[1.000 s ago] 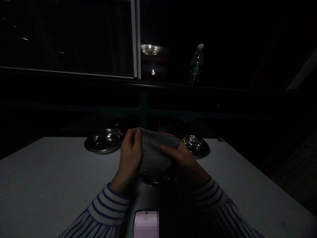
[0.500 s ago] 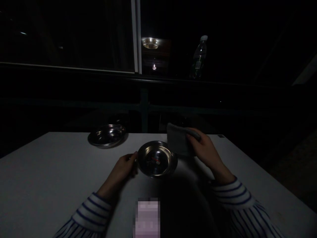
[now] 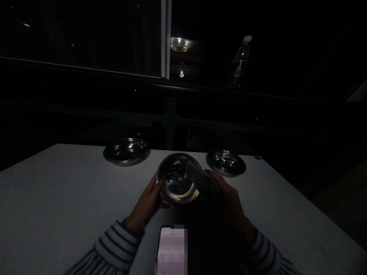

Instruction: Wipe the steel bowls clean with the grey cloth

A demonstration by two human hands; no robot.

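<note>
A shiny steel bowl (image 3: 177, 179) is tilted up off the white table (image 3: 57, 198) in front of me. My left hand (image 3: 147, 200) grips its left rim. My right hand (image 3: 229, 198) holds a grey cloth (image 3: 202, 177) pressed against the bowl's right inner side. Both sleeves are white with dark stripes. The scene is very dim.
Two more steel dishes rest at the far side of the table, one at the left (image 3: 126, 150) and one at the right (image 3: 226, 161). A phone (image 3: 172, 250) lies near the front edge. A plastic bottle (image 3: 239, 63) stands on a dark ledge behind.
A second ago both hands held the cloth over the bowl. Then the right hand lifted the cloth away to the right. Now the bowl is tilted up and the cloth is back against it.
</note>
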